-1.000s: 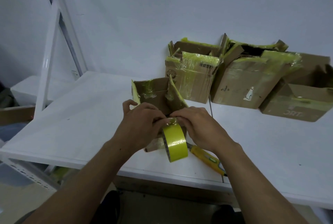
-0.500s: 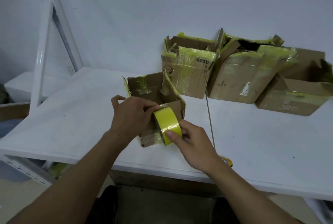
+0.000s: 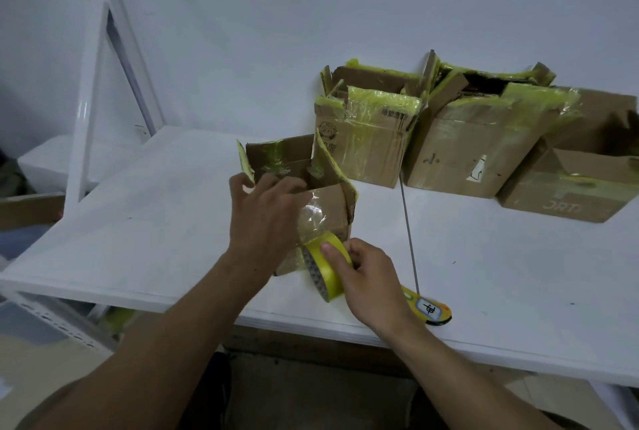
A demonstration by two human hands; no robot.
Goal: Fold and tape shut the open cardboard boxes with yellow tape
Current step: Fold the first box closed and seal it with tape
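At the near edge of the counter [image 3: 518, 291], the right hand [image 3: 370, 277] is wrapping its grip round the yellow tape roll [image 3: 326, 277], thumb on top, beside a yellow utility knife [image 3: 430, 308]. Tape is running from the roll up the front of the small open cardboard box [image 3: 328, 201], where the left hand [image 3: 266, 222] is pressing, its grip spread flat. Three taped boxes [image 3: 477, 146] are standing against the wall.

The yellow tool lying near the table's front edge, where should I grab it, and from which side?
Pinch the yellow tool across its labelled end from above and the right. It lies flat on the table, and only that end shows; the rest is hidden behind the right hand holding the tape roll.
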